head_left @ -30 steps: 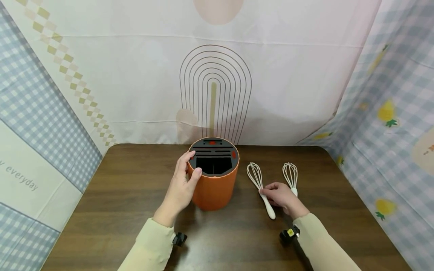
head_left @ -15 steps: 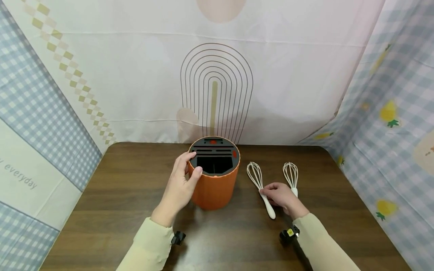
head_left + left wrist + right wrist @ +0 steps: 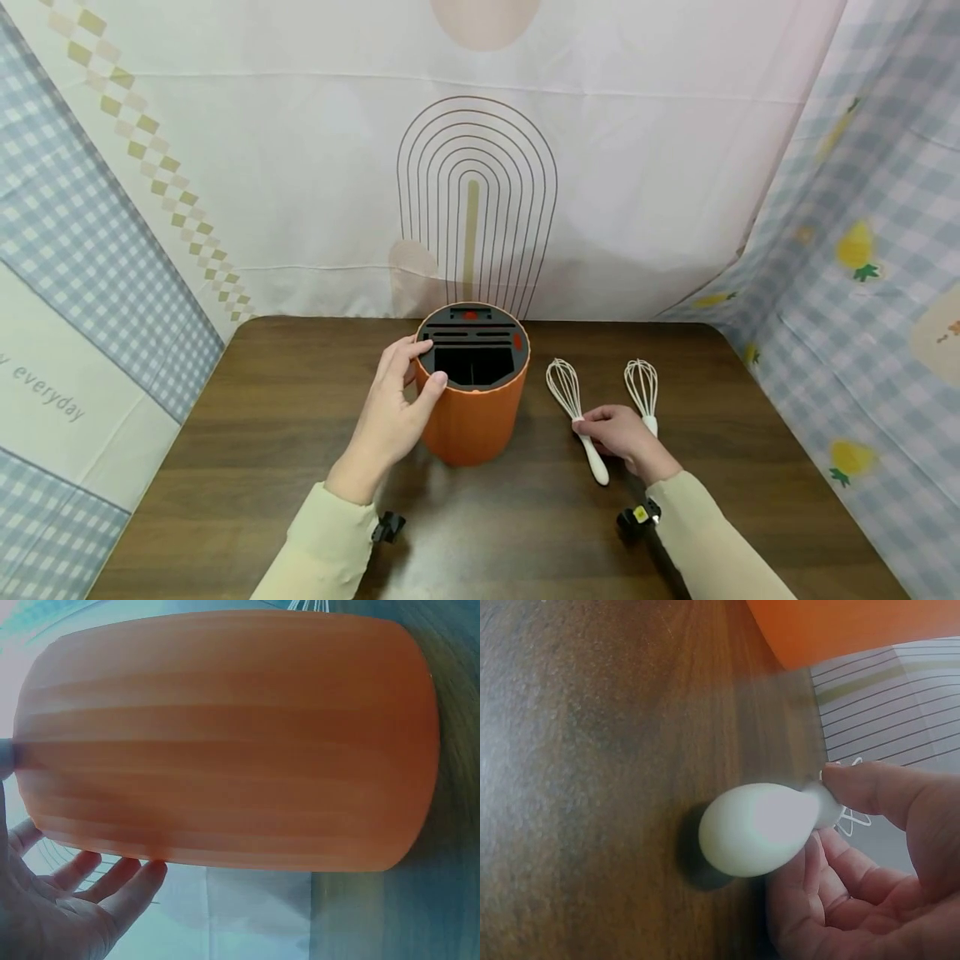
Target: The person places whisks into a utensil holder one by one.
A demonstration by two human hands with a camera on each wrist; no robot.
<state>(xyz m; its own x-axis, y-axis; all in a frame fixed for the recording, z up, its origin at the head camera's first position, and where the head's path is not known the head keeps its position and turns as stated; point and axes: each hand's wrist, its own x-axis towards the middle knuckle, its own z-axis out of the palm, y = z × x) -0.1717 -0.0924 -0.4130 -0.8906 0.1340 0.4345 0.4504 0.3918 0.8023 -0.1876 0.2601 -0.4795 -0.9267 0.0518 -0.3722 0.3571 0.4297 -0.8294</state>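
An orange ribbed utensil holder (image 3: pixel 472 425) with a dark slotted top stands upright on the table. My left hand (image 3: pixel 390 408) grips its upper left side, the thumb at the front rim and the fingers round the left; the left wrist view has several fingertips along the holder's wall (image 3: pixel 225 750). To the right lies a white whisk (image 3: pixel 590 450), wire end pointing away from me. Thumb and fingers of my right hand (image 3: pixel 618 432) pinch its handle just below the wires. Seen from the right wrist, the rounded handle end (image 3: pixel 757 829) is close to the tabletop.
A second white whisk (image 3: pixel 642 387) lies just beyond my right hand, its handle partly hidden by that hand. The brown wooden table (image 3: pixel 262 467) ends at a white patterned cloth (image 3: pixel 315 183) behind. A checked cloth (image 3: pixel 862 333) hangs along the right side.
The left forearm has shifted slightly to the left, with the hand still at the holder. The holder, both whisks and my right hand look unmoved apart from slight camera motion.
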